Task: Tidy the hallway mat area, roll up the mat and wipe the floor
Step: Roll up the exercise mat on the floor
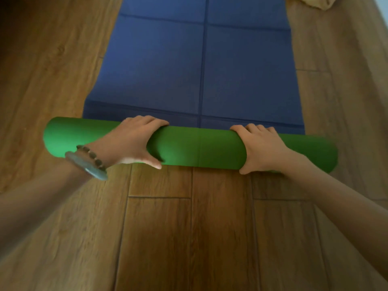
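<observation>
A mat lies on the wooden floor, blue on its upper face and green on its underside. Its near end is wound into a green roll [199, 147] lying across the view. The flat blue part [195, 66] stretches away from the roll toward the top of the frame. My left hand [132, 141] grips the roll left of its middle, fingers curled over the top and thumb on the near side. My right hand [260, 148] grips the roll right of its middle in the same way. Bracelets circle my left wrist.
Wooden floor planks [159, 227] fill the near half of the view and run along both sides of the mat. A crumpled tan cloth [315, 2] lies at the top right, beside the mat's far edge.
</observation>
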`<state>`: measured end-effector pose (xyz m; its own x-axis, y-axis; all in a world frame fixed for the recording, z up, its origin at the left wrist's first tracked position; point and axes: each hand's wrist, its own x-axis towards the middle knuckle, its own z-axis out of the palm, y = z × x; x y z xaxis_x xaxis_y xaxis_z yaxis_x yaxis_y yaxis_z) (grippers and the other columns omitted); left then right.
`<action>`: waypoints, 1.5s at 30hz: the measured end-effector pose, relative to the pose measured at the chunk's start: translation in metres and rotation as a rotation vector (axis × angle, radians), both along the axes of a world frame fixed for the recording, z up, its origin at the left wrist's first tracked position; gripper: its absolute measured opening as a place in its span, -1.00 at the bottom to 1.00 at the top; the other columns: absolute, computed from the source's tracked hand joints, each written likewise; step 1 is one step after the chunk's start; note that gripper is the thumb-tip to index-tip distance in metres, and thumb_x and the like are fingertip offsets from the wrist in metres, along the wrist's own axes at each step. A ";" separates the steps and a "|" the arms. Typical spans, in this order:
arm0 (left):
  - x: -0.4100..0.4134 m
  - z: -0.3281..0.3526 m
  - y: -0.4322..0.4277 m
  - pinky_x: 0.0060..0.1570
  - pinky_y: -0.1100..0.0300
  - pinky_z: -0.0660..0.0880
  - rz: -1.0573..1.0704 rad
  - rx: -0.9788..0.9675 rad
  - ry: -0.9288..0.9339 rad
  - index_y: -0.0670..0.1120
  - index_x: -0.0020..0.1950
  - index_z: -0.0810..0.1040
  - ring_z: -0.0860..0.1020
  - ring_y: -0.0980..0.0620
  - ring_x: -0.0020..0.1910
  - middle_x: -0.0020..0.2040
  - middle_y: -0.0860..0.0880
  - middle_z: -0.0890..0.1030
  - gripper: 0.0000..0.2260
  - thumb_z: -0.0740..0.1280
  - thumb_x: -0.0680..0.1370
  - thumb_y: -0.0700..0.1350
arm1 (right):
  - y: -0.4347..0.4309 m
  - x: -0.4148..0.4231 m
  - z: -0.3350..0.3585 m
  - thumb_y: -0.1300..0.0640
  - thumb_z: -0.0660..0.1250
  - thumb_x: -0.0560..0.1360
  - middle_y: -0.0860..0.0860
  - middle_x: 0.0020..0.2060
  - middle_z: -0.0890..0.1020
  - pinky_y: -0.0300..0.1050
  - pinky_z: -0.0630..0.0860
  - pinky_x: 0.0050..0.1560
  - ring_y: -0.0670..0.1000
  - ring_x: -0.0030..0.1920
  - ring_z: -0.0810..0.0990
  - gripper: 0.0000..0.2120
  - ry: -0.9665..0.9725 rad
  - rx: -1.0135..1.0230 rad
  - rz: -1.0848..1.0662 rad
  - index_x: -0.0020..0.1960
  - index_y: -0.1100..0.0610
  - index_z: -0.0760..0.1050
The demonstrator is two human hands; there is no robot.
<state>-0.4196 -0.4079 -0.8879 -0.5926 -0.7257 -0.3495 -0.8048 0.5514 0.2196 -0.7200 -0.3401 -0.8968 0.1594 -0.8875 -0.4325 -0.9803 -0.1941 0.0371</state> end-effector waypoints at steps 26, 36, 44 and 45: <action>-0.009 -0.029 -0.002 0.13 -0.11 0.40 -0.045 -0.481 -0.083 -0.21 0.34 0.37 0.53 -0.25 0.07 0.12 -0.26 0.54 -0.02 0.64 -0.01 -0.01 | -0.007 0.002 -0.014 -0.09 0.50 0.21 0.12 0.33 0.34 0.14 0.18 0.35 0.15 0.32 0.32 0.02 0.042 -0.240 -0.042 0.50 0.04 0.02; 0.008 -0.013 0.054 -0.06 -0.05 0.45 -0.177 -0.302 -0.145 -0.14 0.29 0.32 0.53 -0.15 -0.09 -0.01 -0.14 0.57 0.03 0.52 -0.09 0.23 | 0.058 0.009 0.002 -0.19 0.41 0.21 0.02 0.29 0.34 0.08 0.27 0.30 0.08 0.27 0.34 0.00 0.005 -0.008 0.023 0.48 -0.02 -0.05; 0.005 0.003 0.051 0.21 0.14 0.29 -0.245 0.102 -0.253 0.13 0.45 0.00 0.31 0.08 0.23 0.29 0.13 0.31 -0.04 0.39 0.18 0.34 | 0.048 0.008 0.016 -0.20 0.51 0.14 -0.07 0.15 0.38 0.09 0.37 0.23 0.01 0.17 0.38 0.02 -0.151 0.433 -0.026 0.43 -0.10 0.01; 0.006 0.004 0.046 0.23 0.15 0.28 -0.247 0.115 -0.229 0.15 0.46 -0.02 0.28 0.08 0.25 0.32 0.14 0.28 -0.03 0.39 0.19 0.33 | 0.038 0.006 0.018 -0.18 0.54 0.12 -0.07 0.14 0.38 0.09 0.39 0.21 0.00 0.15 0.38 0.02 -0.183 0.502 -0.056 0.42 -0.11 0.04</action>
